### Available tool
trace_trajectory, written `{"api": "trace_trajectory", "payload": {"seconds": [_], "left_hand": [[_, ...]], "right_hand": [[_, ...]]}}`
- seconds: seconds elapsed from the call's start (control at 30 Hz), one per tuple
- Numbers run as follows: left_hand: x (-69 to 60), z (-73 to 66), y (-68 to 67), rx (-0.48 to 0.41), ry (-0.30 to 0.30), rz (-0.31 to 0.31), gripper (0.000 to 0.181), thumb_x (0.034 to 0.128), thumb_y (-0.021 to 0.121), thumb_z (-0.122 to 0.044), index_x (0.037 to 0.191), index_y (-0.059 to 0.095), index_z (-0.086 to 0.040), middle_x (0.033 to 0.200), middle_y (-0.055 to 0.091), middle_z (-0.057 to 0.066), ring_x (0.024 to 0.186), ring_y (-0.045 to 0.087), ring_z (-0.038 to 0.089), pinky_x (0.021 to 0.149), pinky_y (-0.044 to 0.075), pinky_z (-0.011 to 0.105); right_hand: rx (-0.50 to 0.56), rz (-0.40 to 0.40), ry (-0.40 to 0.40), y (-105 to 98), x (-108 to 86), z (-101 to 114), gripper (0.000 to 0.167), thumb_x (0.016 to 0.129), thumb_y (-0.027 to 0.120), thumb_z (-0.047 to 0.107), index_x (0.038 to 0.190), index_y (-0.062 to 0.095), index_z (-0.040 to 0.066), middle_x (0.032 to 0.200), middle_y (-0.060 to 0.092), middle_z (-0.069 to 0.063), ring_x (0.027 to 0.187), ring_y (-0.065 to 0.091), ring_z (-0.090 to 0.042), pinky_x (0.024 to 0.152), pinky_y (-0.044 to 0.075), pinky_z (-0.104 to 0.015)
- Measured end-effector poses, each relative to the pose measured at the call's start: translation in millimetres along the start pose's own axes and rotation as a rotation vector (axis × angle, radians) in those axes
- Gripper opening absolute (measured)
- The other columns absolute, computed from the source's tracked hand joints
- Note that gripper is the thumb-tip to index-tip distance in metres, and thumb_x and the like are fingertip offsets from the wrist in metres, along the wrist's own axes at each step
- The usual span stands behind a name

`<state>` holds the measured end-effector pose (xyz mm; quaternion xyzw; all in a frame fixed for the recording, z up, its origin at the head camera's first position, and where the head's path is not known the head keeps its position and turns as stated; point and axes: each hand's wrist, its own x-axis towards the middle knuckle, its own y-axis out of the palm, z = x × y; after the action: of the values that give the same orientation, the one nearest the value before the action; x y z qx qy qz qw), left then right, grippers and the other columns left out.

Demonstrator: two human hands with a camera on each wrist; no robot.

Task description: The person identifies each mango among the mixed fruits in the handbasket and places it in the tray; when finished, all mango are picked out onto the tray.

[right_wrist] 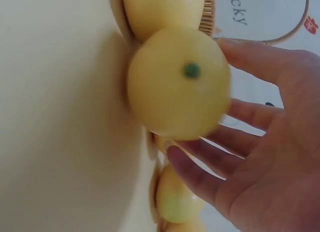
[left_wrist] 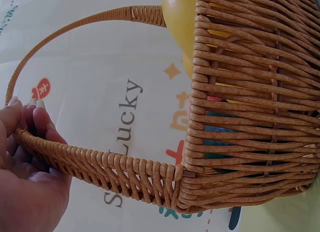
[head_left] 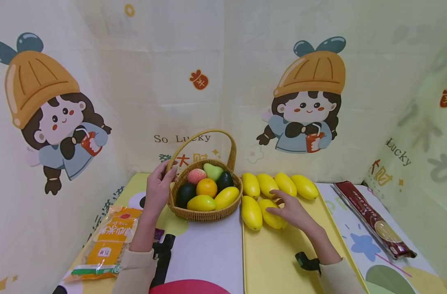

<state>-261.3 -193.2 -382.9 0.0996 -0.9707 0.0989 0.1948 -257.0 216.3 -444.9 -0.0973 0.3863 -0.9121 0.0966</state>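
The left hand [head_left: 159, 190] grips the handle [left_wrist: 120, 167] of the wicker basket [head_left: 208, 216], fingers curled round it. The right hand [head_left: 294, 210], partly spread, brackets a yellow fruit [head_left: 272, 219] between thumb and fingers; firm grip cannot be determined. The fruit lies in the tray's [head_left: 274, 261] near row, beside the basket.

over to the right, a maroon primo gusto packet [head_left: 374, 220] lies slantwise on the patterned tablecloth [head_left: 205, 249], by a printed blue star [head_left: 365, 246]. off left i see an orange-printed food bag [head_left: 107, 247] lying flat. behind hangs a pale backdrop [head_left: 245, 102] with two cartoon figures [head_left: 308, 102] in orange hats.
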Motion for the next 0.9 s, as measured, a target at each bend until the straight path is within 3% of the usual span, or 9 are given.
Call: {"api": "trace_trajectory", "payload": {"seconds": [0.23, 0.37, 0.47, 0.6, 0.8, 0.9], "left_hand": [[-0.5, 0.2, -0.3, 0.001, -0.006, 0.008, 0.044, 0.1011, 0.055, -0.037, 0.135, 0.057, -0.009, 0.097, 0.056, 0.016, 0.093, 0.054, 0.037, 0.077, 0.051, 0.014], [-0.6, 0.0, -0.4, 0.004, -0.012, 0.004, 0.044, 0.1005, 0.056, -0.039, 0.134, 0.058, -0.010, 0.094, 0.056, 0.010, 0.091, 0.055, 0.033, 0.077, 0.051, 0.013], [-0.4, -0.9, -0.4, 0.008, -0.006, 0.000, 0.043, 0.1001, 0.056, -0.040, 0.132, 0.059, -0.011, 0.093, 0.056, 0.006, 0.087, 0.056, 0.024, 0.076, 0.051, 0.014], [-0.3, -2.0, -0.3, 0.012, 0.002, 0.001, 0.043, 0.1006, 0.056, -0.038, 0.132, 0.059, -0.009, 0.092, 0.056, 0.007, 0.084, 0.055, 0.016, 0.076, 0.051, 0.014], [-0.8, -2.2, -0.9, 0.009, -0.003, 0.006, 0.042, 0.1013, 0.056, -0.036, 0.133, 0.059, -0.009, 0.096, 0.056, 0.015, 0.088, 0.055, 0.025, 0.075, 0.050, 0.013], [-1.4, -1.9, -1.2, 0.006, -0.003, 0.007, 0.045, 0.1001, 0.056, -0.041, 0.133, 0.059, -0.010, 0.100, 0.055, 0.022, 0.088, 0.055, 0.024, 0.076, 0.051, 0.013]], "right_hand": [[-0.037, 0.133, -0.011, -11, -6.3, 0, 0.066, 0.084, 0.078, 0.034, 0.138, 0.054, 0.004, 0.137, 0.059, -0.015, 0.117, 0.057, -0.032, 0.098, 0.049, -0.052], [-0.032, 0.257, 0.011, -18, -10.3, 1, 0.077, 0.078, 0.083, 0.032, 0.143, 0.049, 0.008, 0.145, 0.051, -0.015, 0.124, 0.052, -0.036, 0.104, 0.044, -0.057], [-0.013, 0.308, 0.005, -18, -10.7, -1, 0.083, 0.075, 0.085, 0.025, 0.146, 0.046, 0.009, 0.149, 0.046, -0.016, 0.128, 0.049, -0.037, 0.106, 0.042, -0.059], [-0.027, 0.265, -0.030, -13, -8.5, -5, 0.083, 0.077, 0.084, 0.024, 0.148, 0.044, 0.006, 0.150, 0.046, -0.017, 0.129, 0.049, -0.036, 0.107, 0.043, -0.057], [-0.062, 0.163, -0.007, -3, -6.5, -5, 0.083, 0.078, 0.084, 0.035, 0.146, 0.046, 0.006, 0.146, 0.050, -0.018, 0.127, 0.051, -0.034, 0.105, 0.044, -0.055], [-0.093, 0.132, 0.000, 0, -5.8, -4, 0.085, 0.078, 0.083, 0.040, 0.147, 0.045, 0.007, 0.145, 0.049, -0.020, 0.124, 0.051, -0.034, 0.104, 0.043, -0.055]]}}
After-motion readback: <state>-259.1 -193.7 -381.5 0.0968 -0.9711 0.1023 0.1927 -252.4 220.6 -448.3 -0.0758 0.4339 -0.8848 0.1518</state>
